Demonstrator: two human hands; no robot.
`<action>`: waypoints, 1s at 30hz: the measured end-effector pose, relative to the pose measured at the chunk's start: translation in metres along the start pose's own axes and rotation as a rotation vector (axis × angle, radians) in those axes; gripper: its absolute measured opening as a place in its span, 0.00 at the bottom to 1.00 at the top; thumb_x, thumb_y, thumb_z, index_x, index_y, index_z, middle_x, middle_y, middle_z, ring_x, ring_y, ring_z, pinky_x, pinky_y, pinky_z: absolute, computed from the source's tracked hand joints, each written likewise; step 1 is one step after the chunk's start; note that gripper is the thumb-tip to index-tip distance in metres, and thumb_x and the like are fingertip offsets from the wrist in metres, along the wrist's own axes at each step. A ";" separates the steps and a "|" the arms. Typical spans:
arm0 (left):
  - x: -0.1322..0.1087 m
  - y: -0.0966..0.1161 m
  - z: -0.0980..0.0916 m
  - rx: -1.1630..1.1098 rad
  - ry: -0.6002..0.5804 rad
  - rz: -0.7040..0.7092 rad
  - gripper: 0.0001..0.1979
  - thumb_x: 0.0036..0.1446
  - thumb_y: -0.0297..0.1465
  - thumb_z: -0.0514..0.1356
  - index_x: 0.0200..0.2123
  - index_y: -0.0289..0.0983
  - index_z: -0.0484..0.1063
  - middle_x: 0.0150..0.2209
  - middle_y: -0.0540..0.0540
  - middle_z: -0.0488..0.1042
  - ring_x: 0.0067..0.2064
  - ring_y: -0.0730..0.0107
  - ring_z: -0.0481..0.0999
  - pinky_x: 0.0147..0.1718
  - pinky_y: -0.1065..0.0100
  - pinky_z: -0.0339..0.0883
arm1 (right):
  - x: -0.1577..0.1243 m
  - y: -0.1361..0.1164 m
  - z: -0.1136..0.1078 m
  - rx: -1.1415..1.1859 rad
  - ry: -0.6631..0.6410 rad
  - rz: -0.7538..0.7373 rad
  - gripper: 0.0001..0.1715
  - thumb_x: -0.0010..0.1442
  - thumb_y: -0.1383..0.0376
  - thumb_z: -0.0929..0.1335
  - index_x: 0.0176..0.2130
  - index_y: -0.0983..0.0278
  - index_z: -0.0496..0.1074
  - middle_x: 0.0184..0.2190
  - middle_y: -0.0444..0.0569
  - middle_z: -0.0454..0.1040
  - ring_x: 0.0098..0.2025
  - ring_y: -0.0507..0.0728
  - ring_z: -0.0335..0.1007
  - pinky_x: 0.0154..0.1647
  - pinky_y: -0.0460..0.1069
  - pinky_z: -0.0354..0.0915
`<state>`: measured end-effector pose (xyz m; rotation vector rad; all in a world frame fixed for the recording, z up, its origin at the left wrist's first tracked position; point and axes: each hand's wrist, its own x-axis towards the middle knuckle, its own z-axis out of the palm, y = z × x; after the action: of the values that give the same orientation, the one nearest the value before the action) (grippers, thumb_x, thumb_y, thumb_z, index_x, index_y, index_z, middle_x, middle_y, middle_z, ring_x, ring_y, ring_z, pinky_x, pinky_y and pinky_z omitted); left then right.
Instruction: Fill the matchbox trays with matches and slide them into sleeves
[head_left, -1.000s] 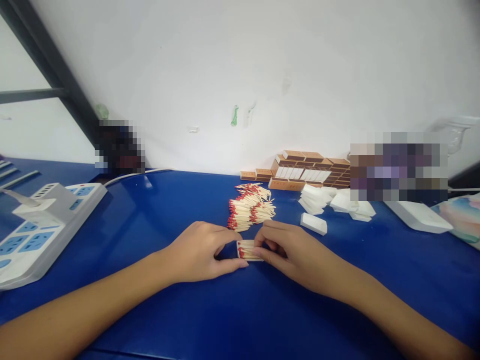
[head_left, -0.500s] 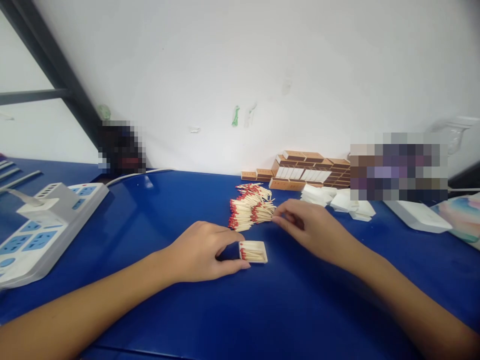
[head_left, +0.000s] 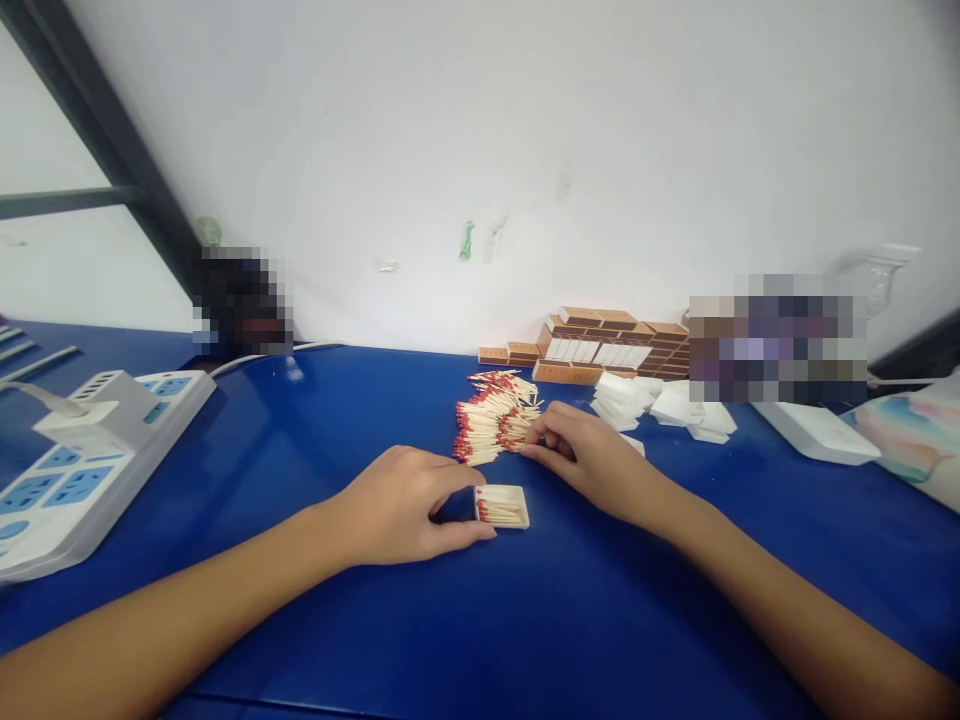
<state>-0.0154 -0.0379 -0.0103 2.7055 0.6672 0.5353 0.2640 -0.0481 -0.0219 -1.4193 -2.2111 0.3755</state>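
Matchbox tray (head_left: 519, 492) is seen in the head view, open side up on the blue table (head_left: 420, 640), in front of the match pile (head_left: 480, 428). Its long axis is set left to right, and the matches inside (head_left: 501, 514) are laid along it, red heads toward the left end. The tray's left end is clamped between thumb and forefinger of the left hand (head_left: 401, 505); its left corners are partly covered by the fingertips. Thumb and forefinger of the right hand (head_left: 585, 455) are brought close together at the pile's right edge; whether a match is pinched there cannot be told. One of the white trays (head_left: 619, 395) is mostly hidden behind that hand. Farther back, matchboxes (head_left: 611, 345) are stacked against the wall (head_left: 420, 150), their right end apparently overlapped by a pixelated patch (head_left: 776, 345). Both forearms are cut off by the frame.
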 end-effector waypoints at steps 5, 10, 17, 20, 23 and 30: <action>0.000 -0.002 0.001 0.008 0.034 0.002 0.17 0.63 0.44 0.66 0.48 0.39 0.79 0.23 0.55 0.71 0.25 0.75 0.71 0.27 0.71 0.59 | -0.002 -0.001 -0.004 -0.024 -0.053 0.040 0.11 0.71 0.59 0.67 0.36 0.61 0.69 0.34 0.45 0.68 0.32 0.54 0.64 0.33 0.49 0.60; -0.001 -0.005 0.003 0.017 0.058 0.004 0.17 0.63 0.44 0.65 0.48 0.38 0.79 0.22 0.55 0.70 0.24 0.75 0.70 0.28 0.71 0.60 | -0.003 -0.001 -0.004 -0.058 -0.066 0.022 0.11 0.73 0.60 0.65 0.36 0.61 0.67 0.35 0.46 0.69 0.33 0.54 0.64 0.34 0.49 0.60; 0.000 -0.006 0.000 0.047 0.058 -0.018 0.19 0.64 0.45 0.64 0.49 0.38 0.79 0.23 0.55 0.70 0.24 0.75 0.70 0.27 0.71 0.60 | -0.005 -0.001 -0.008 -0.059 -0.103 0.053 0.11 0.73 0.58 0.65 0.38 0.60 0.69 0.35 0.45 0.68 0.33 0.54 0.64 0.34 0.49 0.60; 0.001 -0.006 0.000 0.050 0.056 -0.025 0.19 0.64 0.46 0.64 0.49 0.38 0.79 0.22 0.55 0.71 0.24 0.75 0.70 0.27 0.71 0.59 | -0.006 -0.003 -0.011 -0.057 -0.116 0.076 0.12 0.73 0.59 0.65 0.36 0.60 0.68 0.35 0.46 0.69 0.33 0.54 0.64 0.34 0.50 0.60; 0.000 -0.005 0.000 0.055 0.057 -0.029 0.19 0.64 0.46 0.64 0.49 0.38 0.79 0.23 0.54 0.71 0.24 0.75 0.70 0.27 0.71 0.59 | -0.007 -0.005 -0.011 -0.060 -0.121 0.090 0.13 0.73 0.59 0.64 0.36 0.60 0.67 0.37 0.47 0.70 0.34 0.55 0.66 0.36 0.50 0.61; 0.000 -0.006 -0.001 0.061 0.056 -0.030 0.19 0.64 0.46 0.64 0.48 0.38 0.79 0.23 0.55 0.71 0.24 0.75 0.70 0.27 0.71 0.60 | -0.007 -0.001 -0.010 -0.074 -0.107 0.081 0.12 0.73 0.58 0.64 0.38 0.60 0.67 0.39 0.48 0.70 0.36 0.56 0.68 0.38 0.51 0.63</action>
<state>-0.0177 -0.0326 -0.0120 2.7407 0.7496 0.5939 0.2709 -0.0552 -0.0148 -1.5649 -2.2782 0.4101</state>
